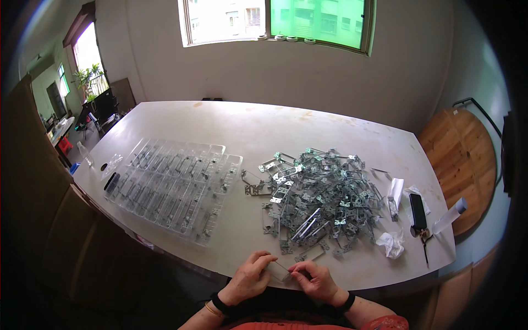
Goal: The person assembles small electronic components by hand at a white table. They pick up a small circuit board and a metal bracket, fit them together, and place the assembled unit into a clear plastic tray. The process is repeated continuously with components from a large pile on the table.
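Observation:
At the table's near edge, my left hand (251,276) and my right hand (315,280) are both closed on a small metal bracket with a thin rod (281,266). The fingers of each pinch one end of it, and the fingertips partly cover it. Just beyond my right hand spreads a large heap of grey metal brackets (335,198), tangled together, with several shiny rods (307,224) lying on top. To the left, clear plastic trays (232,159) divided into narrow compartments hold similar metal pieces in rows.
Right of the heap lie a crumpled tissue (391,245), a white packet (395,193), a black phone (418,212) and a tilted clear bottle (450,216). A round wooden board (462,165) leans at the right wall. Another clear bottle (84,153) stands at the table's left edge.

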`<state>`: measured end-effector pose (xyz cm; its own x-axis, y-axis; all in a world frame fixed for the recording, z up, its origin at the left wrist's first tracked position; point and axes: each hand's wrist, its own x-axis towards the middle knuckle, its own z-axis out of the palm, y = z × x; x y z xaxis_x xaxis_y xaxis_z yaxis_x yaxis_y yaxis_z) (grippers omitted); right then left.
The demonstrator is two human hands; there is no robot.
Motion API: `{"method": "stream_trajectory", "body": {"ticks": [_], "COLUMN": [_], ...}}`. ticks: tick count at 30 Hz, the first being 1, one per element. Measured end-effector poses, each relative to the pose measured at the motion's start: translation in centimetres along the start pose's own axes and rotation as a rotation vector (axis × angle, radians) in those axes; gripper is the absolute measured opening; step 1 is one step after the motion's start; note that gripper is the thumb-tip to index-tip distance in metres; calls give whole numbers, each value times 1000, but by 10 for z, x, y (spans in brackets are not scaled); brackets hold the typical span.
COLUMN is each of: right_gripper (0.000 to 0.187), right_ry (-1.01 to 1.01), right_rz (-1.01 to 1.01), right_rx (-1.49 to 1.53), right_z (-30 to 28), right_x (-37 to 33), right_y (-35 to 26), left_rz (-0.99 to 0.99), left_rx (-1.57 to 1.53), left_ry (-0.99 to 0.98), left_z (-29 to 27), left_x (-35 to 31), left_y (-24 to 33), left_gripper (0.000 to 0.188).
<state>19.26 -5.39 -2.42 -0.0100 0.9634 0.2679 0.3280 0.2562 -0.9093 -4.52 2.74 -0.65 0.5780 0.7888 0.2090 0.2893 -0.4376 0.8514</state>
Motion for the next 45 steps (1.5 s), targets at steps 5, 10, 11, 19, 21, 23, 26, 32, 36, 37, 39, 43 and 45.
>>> {"method": "stream_trajectory", "body": {"ticks": [5,10,11,19,21,23,26,32,36,37,39,43,45], "right_gripper": [12,13,13,14,13,14,14,17,17,17,18,19,19], "right_ry": [-119,-40,-45,-61,-63,-65,-66,-59,-75,-68,-63,-65,-66], "right_rz": [67,-8,-6,-9,4,30,88,159,200,202,199,180,160], "right_rx": [-36,6,13,5,0,2,25,45,102,132,143,88,70], "right_z": [-5,2,2,3,3,3,3,6,5,7,9,11,12], "right_x": [-2,0,0,-1,-2,-3,-4,-4,1,0,1,4,4], "right_y": [2,7,8,8,7,6,5,0,0,5,11,21,29], "left_rz": [4,-26,-35,-198,-223,-268,-333,-335,-319,-308,-306,-299,-295], "left_rx": [20,4,-19,-214,-323,-441,-557,-518,-533,-528,-522,-518,-528], "left_ry": [47,68,90,206,238,233,180,152,133,137,130,121,117], "left_z": [5,8,9,15,20,19,13,13,15,15,13,12,13], "left_x": [0,1,0,-4,-3,-4,-3,0,2,3,3,5,5], "left_y": [-2,-9,-10,-20,-29,-30,-26,-32,-41,-41,-40,-38,-38], "left_gripper": [45,41,42,53,51,46,35,26,29,29,28,27,27]}}
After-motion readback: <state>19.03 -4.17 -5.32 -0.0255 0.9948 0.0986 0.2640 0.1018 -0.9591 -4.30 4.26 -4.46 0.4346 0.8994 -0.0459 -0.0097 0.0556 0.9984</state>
